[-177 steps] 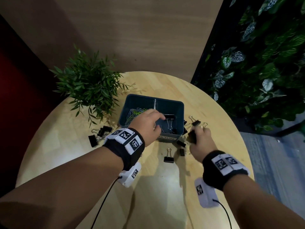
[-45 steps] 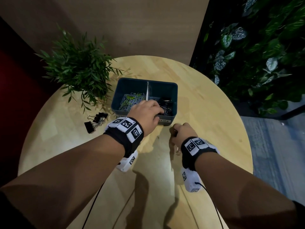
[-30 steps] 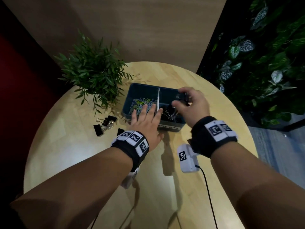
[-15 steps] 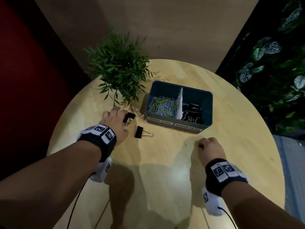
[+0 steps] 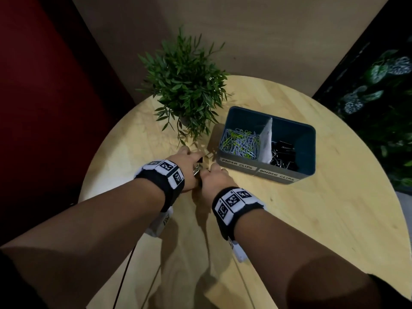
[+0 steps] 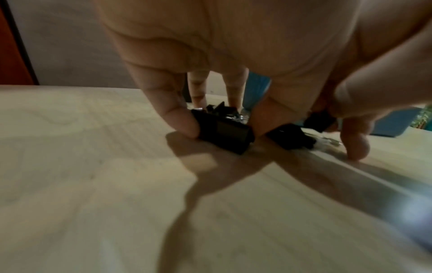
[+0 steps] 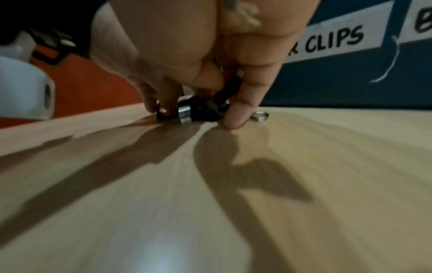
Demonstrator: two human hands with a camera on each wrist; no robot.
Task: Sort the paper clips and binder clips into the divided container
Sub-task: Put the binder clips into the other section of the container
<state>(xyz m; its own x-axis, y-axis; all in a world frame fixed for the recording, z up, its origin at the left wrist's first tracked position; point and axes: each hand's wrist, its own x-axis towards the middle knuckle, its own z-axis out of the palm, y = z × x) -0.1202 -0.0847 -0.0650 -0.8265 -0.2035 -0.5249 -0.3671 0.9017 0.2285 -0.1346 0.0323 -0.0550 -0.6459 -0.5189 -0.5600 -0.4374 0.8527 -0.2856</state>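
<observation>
Most of the sorting looks done, judging by how things lie. On the round wooden table (image 5: pixel 312 219) the dark blue divided container (image 5: pixel 311 152) stands to the right of a potted plant (image 5: pixel 186 90). Its left compartment, labelled PAPER CLIPS, holds a heap of coloured paper clips (image 5: pixel 242 142); its right one, labelled BINDER CLIPS, holds a pile of black binder clips (image 5: pixel 282 156), with a pale divider between them.

What seems to be left is one small cluster of loose binder clips (image 6: pixel 224 130) on the table just left of the container, in front of the plant. Both hands are down on that cluster, side by side. The left hand (image 5: pixel 187 168) has its fingertips curled round a black clip, pinching it against the wood. The right hand (image 5: pixel 215 180) closes thumb and fingers on another black clip (image 7: pixel 205 109), whose wire handle pokes out beside the thumb. No loose paper clips show on the table.
</observation>
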